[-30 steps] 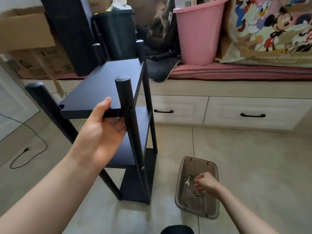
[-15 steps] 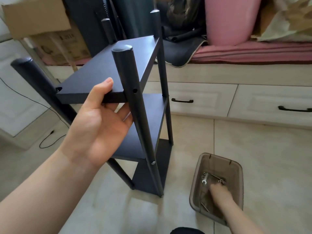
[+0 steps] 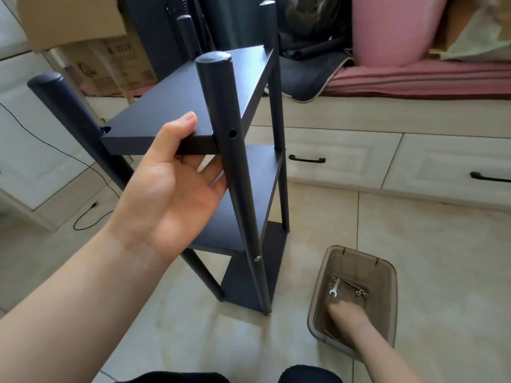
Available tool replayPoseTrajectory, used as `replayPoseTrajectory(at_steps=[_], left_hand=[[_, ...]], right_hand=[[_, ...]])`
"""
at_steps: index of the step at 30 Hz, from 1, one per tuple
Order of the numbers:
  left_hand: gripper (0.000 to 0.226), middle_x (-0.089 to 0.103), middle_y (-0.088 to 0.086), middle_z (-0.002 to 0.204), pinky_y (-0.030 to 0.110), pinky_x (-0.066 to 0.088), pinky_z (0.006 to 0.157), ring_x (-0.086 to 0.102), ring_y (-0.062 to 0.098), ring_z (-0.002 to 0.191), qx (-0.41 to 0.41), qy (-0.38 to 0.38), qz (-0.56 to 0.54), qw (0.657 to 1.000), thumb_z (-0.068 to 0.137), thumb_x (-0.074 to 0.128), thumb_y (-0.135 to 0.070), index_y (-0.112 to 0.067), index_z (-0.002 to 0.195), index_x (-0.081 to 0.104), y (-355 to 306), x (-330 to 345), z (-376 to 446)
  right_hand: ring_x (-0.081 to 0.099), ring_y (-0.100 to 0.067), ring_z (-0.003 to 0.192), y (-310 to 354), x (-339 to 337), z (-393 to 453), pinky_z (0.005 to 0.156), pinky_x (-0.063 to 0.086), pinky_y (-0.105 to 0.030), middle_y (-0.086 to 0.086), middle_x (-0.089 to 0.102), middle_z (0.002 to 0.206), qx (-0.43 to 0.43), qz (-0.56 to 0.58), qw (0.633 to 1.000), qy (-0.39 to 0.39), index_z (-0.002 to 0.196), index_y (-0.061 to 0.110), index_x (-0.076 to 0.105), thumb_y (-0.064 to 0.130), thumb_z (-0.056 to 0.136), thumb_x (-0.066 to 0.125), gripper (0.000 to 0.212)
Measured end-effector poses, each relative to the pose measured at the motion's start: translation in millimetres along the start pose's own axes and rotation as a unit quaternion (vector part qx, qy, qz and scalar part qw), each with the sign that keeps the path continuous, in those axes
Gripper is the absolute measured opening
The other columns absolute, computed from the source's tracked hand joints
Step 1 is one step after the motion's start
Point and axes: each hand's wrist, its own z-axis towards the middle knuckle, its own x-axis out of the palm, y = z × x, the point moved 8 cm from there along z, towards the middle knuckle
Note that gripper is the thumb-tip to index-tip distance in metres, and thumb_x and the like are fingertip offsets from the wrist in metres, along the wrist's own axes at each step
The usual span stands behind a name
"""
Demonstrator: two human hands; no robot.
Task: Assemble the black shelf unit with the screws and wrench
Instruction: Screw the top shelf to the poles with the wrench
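The black shelf unit stands upright on the tiled floor, three boards between round posts. My left hand grips the front edge of its top board, thumb on top and fingers underneath, next to the near post, which has an empty screw hole at that level. A screw head shows lower on the same post. My right hand reaches down into the clear brown plastic bin; its fingers are hidden from above. A small silver wrench and several screws lie in the bin beyond the hand.
White drawers with black handles run along the back under a bench with a pink cushion. A pink bucket, cardboard boxes and dark items sit behind the shelf. A black cable trails on the floor at left.
The view has tilted down and moved closer. My right hand has gone deeper into the bin, toward its near end. My left hand keeps its grip on the top board.
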Motion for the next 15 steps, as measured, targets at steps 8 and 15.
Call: replayPoseTrajectory(at_steps=[8,15], left_hand=[[0.025,0.077,0.003,0.099,0.037,0.055,0.096,0.066,0.027,0.119,-0.005,0.0,-0.008,1.0,0.093,0.062,-0.025,-0.021,0.069,0.064,0.3,1.0,0.3],[0.017,0.076,0.006,0.1,0.038,0.051,0.103,0.063,0.029,0.124,0.001,-0.003,-0.01,1.0,0.095,0.061,-0.024,-0.018,0.079,0.063,2.3,-2.5,-3.5]], right_hand=[[0.049,-0.034,0.128,85.9,10.3,13.8,0.102,0.042,-0.047,-0.019,0.056,0.135,-0.119,-0.031,0.992,0.025,0.134,0.002,0.055,0.004,0.102,0.036,0.038],[0.044,-0.033,0.134,131.9,5.9,3.2,0.109,0.032,-0.049,-0.016,0.055,0.138,-0.178,-0.096,0.979,0.015,0.132,0.004,0.058,0.009,0.1,0.041,0.036]])
